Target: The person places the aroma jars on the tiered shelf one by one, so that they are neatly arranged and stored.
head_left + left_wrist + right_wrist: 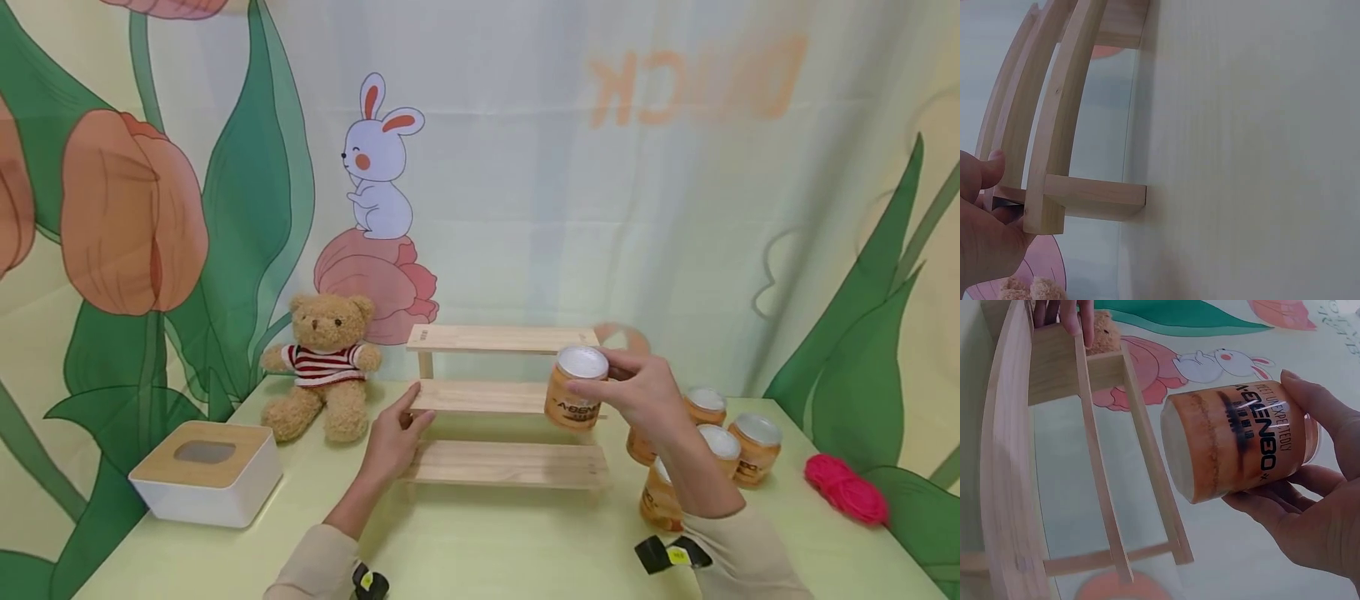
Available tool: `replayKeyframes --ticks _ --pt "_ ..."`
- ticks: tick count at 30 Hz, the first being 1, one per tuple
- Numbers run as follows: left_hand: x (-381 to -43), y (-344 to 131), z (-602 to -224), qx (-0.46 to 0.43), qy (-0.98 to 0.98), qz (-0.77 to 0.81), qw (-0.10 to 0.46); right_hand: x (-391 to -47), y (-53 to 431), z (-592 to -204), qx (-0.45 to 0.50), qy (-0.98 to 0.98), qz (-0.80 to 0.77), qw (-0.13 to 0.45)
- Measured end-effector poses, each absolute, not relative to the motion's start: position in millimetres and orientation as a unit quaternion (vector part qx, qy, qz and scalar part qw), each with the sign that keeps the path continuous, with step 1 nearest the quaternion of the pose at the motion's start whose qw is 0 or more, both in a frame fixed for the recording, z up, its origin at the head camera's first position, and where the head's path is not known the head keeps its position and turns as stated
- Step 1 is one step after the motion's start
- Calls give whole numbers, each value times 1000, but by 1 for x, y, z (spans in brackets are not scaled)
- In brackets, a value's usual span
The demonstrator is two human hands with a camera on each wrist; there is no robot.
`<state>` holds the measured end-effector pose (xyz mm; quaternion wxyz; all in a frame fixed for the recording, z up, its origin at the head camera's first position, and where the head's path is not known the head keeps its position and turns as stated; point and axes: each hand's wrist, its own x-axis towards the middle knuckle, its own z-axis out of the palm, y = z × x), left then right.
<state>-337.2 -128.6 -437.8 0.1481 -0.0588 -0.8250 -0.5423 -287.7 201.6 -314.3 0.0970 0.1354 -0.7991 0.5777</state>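
Observation:
My right hand [648,396] grips an orange can [572,410] with a silver lid and dark lettering. It holds the can in the air at the right end of a three-step wooden shelf [510,462]. The right wrist view shows the thumb on one side of this can [1244,440] and the fingers on the other, its pale base toward the shelf. At the shelf's left end, my left hand [393,437] holds the middle step. In the left wrist view the thumb and fingers close around the wooden frame [1047,169], with some fingers hidden behind it.
Several similar cans [756,450] stand right of the shelf, partly behind my right forearm. Pink yarn [847,490] lies farther right. Left of the shelf are a teddy bear [326,367] and a white tissue box [213,492] with a wooden lid. A printed curtain [525,167] hangs behind.

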Motion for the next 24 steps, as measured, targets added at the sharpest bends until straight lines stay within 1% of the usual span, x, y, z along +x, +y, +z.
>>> replayKeyframes --ticks 8,13,16,24 --pt "-337 -128 -438 -59 -824 -545 146 -311 167 -308 180 -776 601 71" --pt "-338 -128 -439 -64 -822 -546 151 -324 148 -300 171 -766 617 59" --pt "-339 -129 -441 -68 -821 -545 153 -331 137 -296 162 -773 610 61" --pt "-340 -130 -440 -68 -820 -548 152 -352 113 -284 183 -784 586 88"
